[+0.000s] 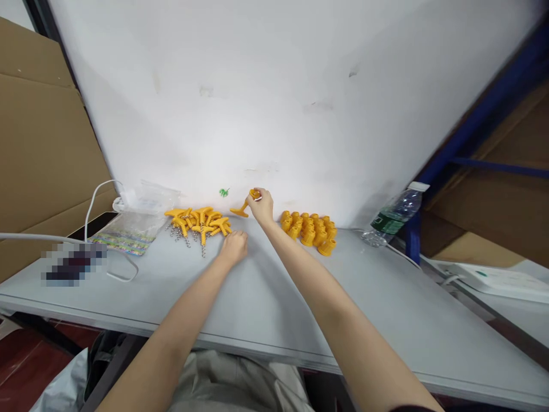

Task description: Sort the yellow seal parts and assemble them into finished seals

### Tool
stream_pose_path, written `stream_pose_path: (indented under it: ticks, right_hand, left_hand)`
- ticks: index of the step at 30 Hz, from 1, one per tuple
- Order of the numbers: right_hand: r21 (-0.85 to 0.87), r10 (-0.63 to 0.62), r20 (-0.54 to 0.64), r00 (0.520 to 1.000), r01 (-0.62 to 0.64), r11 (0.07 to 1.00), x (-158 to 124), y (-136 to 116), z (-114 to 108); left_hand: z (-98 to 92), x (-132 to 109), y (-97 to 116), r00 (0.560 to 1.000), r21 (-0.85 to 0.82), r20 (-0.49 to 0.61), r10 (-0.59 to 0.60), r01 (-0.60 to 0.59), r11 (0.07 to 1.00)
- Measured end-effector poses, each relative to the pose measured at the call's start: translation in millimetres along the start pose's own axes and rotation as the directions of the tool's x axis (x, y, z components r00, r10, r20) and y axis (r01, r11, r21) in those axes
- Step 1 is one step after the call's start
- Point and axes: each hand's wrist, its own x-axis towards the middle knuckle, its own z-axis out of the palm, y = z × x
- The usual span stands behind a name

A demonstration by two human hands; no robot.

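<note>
My right hand [262,207] is raised above the table near the white board, with its fingers closed on a yellow T-handled corkscrew [240,212]. The handle points down and left; a yellow conical sleeve [254,194] shows at the upper end by my fingertips. My left hand [235,247] rests curled on the table at the right edge of a pile of yellow corkscrews [202,217]. Its fingertips face away, so anything inside them is hidden. Several metal spirals stick out of the pile. Right of my right wrist stand rows of yellow sleeves [317,230].
A clear plastic bag [137,226], a white cable [92,206] and a blurred dark object [72,266] lie at the left. A plastic bottle [392,217] leans at the right. The white board [278,114] closes off the back of the grey table [171,297].
</note>
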Motion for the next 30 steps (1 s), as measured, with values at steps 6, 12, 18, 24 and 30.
stream_pose_path:
  ticks: [6, 12, 18, 24, 30]
  right_hand:
    - [0.110, -0.146, 0.265, 0.953, 0.121, 0.987, -55, 2, -26]
    - [0.213, -0.305, 0.441, 0.844, 0.232, 0.949, -81, 3, -51]
    - [0.044, -0.264, 0.521, 0.812, 0.283, 0.958, -78, 11, -66]
    - [-0.083, -0.256, 0.568, 0.782, 0.364, 0.928, -78, 26, -81]
    - [-0.264, -0.131, 0.605, 0.785, 0.352, 0.898, -81, 21, -90]
  left_hand:
    - [-8.5, -10, 27, 0.963, -0.309, -0.257, -0.079, -0.005, 0.951]
    - [-12.8, -10, 32, 0.969, -0.333, -0.232, -0.089, 0.007, 0.943]
    - [-8.9, -7, 33, 0.970, -0.431, -0.177, -0.165, 0.074, 0.899]
    - [-7.7, 5, 40, 0.996, -0.213, -0.012, 0.088, -0.089, 0.973]
    - [-13.8, 22, 37, 0.970, -0.143, 0.157, 0.184, -0.162, 0.976]
